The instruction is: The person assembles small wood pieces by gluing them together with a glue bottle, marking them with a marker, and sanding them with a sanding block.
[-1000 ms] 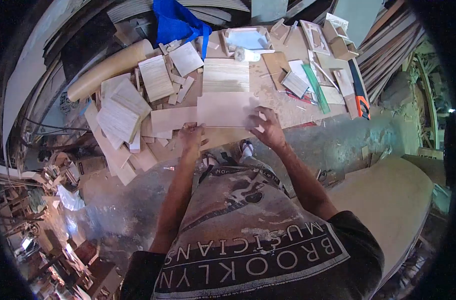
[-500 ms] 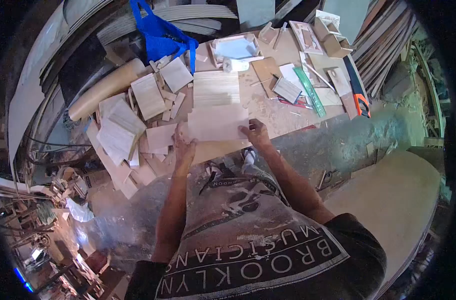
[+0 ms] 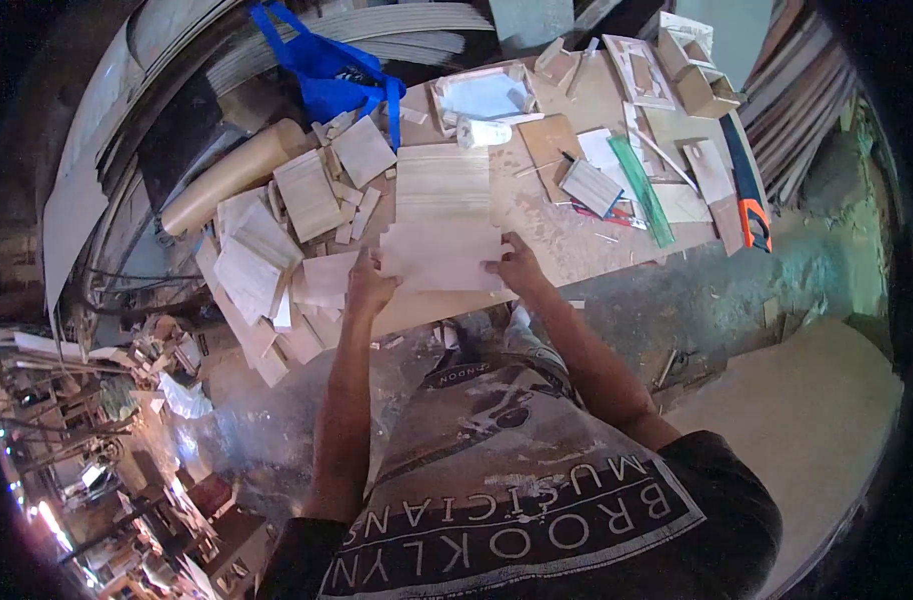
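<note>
A thin, pale wooden board (image 3: 442, 258) lies level between my two hands at the front of the workbench. My left hand (image 3: 373, 284) grips its left edge, fingers curled over it. At the right edge, my right hand (image 3: 520, 266) pinches the board between thumb and fingers. Just beyond it sits a stack of grooved wooden boards (image 3: 443, 185), partly covered by the held board. Another flat wooden piece (image 3: 327, 278) lies left of my left hand.
Stacked boards (image 3: 255, 262) and small offcuts crowd the left side. A blue bag (image 3: 339, 75) and a paper roll (image 3: 235, 178) stand behind. Rightward lie a green ruler (image 3: 641, 190), a handsaw (image 3: 753, 205) and wooden box parts (image 3: 702, 85). A large sheet (image 3: 797, 430) rests right of me.
The whole view has shifted, so the bench appears farther right. Both hands still hold the board, and my left hand's fingers are more curled at its edge.
</note>
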